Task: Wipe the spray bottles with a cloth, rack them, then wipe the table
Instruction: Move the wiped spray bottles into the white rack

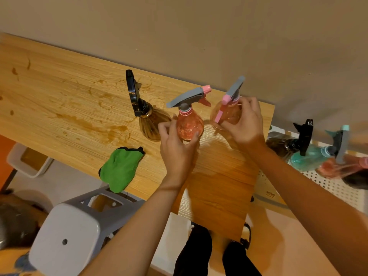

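Gripping the middle pink spray bottle (pixel 189 125) with the left hand (pixel 177 150), fingers curled round its belly; clutching the other pink spray bottle (pixel 224 113), just beside it, in the right hand (pixel 246 124). Both at the right end of the stained table (pixel 59 86), amber spray bottle (pixel 152 124) just left of them. Green cloth (pixel 120 169) lying apart at the front edge. Racked bottles (pixel 306 159) on the white perforated rack (pixel 334 184) far right

Both bare forearms reach away from the near side. The left hand (pixel 177 150) curls round the middle pink bottle (pixel 189 126). The right hand (pixel 247 124) grips the right pink bottle (pixel 227 113).
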`<act>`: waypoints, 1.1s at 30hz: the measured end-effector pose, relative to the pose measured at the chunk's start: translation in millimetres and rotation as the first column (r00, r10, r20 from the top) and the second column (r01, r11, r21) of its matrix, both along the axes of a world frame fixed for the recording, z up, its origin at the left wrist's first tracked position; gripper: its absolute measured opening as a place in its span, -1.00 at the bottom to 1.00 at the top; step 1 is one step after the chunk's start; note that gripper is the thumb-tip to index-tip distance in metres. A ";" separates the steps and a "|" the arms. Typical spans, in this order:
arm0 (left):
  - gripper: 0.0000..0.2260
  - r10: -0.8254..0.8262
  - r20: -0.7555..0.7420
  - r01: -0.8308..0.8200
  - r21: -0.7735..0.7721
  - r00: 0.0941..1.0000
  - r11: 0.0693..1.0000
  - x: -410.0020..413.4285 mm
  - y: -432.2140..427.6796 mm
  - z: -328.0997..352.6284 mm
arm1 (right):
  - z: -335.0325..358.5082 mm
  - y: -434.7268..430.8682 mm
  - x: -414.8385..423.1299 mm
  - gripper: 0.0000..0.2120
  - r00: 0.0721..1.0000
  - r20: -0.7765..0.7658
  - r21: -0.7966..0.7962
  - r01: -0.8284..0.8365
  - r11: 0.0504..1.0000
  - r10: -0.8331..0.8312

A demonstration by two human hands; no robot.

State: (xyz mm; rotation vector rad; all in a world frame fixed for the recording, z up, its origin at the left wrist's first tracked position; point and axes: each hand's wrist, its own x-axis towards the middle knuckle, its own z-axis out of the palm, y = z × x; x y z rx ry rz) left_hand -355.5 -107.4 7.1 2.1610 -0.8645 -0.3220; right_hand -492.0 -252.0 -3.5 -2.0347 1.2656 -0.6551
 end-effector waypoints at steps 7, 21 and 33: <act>-0.44 0.005 -0.070 -0.014 -0.119 0.998 0.993 -4.7 4.6 -2.5 | -6.1 9.6 -17.6 -0.22 0.993 0.105 0.132 -0.069 0.989 0.055; -0.31 -0.139 -0.112 0.126 -0.122 0.984 0.985 6.4 8.5 -17.4 | -23.8 24.7 -27.0 -0.28 0.993 0.033 -0.276 -0.101 0.956 0.115; -0.33 -0.156 -0.220 0.122 -0.160 0.963 0.980 13.0 4.4 -17.5 | -34.9 39.3 -27.6 -0.21 0.992 -0.007 -0.310 0.119 0.943 -0.127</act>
